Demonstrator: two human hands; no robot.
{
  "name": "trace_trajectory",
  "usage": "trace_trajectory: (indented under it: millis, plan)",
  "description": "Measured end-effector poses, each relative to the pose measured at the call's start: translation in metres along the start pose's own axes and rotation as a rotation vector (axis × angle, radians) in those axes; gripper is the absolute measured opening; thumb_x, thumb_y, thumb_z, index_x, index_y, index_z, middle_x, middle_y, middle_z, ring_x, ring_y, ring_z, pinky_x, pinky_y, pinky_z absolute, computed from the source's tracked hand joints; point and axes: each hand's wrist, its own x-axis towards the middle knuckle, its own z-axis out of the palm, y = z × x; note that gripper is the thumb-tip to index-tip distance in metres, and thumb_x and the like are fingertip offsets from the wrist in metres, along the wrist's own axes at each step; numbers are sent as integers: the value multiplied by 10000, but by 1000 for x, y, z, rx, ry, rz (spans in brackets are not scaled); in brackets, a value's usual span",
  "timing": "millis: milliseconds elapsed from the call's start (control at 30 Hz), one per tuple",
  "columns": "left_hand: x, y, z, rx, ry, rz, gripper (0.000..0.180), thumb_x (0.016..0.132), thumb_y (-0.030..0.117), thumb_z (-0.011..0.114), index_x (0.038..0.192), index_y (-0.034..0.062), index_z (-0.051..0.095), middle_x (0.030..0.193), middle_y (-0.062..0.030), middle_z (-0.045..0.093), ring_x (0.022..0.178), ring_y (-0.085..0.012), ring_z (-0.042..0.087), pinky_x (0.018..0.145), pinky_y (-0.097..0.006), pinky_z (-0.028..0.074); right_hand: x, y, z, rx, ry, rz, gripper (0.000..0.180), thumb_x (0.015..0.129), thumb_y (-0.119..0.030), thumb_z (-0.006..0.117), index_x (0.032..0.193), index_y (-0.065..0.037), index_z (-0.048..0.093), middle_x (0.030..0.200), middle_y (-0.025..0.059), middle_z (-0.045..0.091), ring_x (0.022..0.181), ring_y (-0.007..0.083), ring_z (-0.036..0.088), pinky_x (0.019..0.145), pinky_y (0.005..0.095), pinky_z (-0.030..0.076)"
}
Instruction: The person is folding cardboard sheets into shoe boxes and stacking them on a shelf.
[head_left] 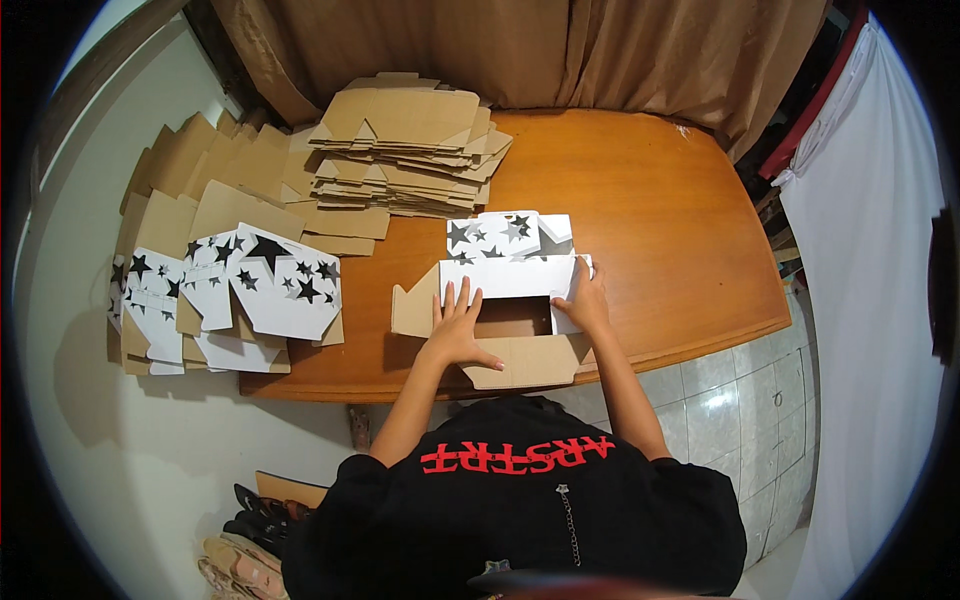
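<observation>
Under both hands' fingers [462, 300] — the half-folded star-printed box [505, 270].

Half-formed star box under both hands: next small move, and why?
Probably fold the near brown flap up and into the opening. The left hand lies flat on the box beside the open cavity, the right hand grips the right wall, and that flap lies flat on the wooden table, not yet tucked.

Table right side [680, 230] open; cardboard stacks [410, 150] block far-left reach.
</observation>
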Motion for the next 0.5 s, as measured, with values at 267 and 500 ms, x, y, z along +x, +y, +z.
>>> trace_trajectory:
  millis: [267, 500]
  plan:
    - [-15, 9, -19, 0, 87, -6, 1202, 438, 734, 674, 1380, 83, 306, 1466, -219, 87, 1355, -399, -14, 1031, -591, -61, -5, -19, 5, -299, 38, 102, 912, 557, -212, 813, 1308, -120, 304, 1281, 209, 341, 1017, 380, 510, 784, 511, 434]
    - [-53, -9, -75, -3, 608, -307, 712, 771, 494, 599, 1309, 71, 402, 1402, -176, 301, 1334, -348, 171, 1030, -602, -16, -7, -20, -1, -213, 60, 90, 1005, 531, -410, 790, 1339, -93, 283, 1270, 211, 354, 1036, 392, 493, 815, 560, 385]
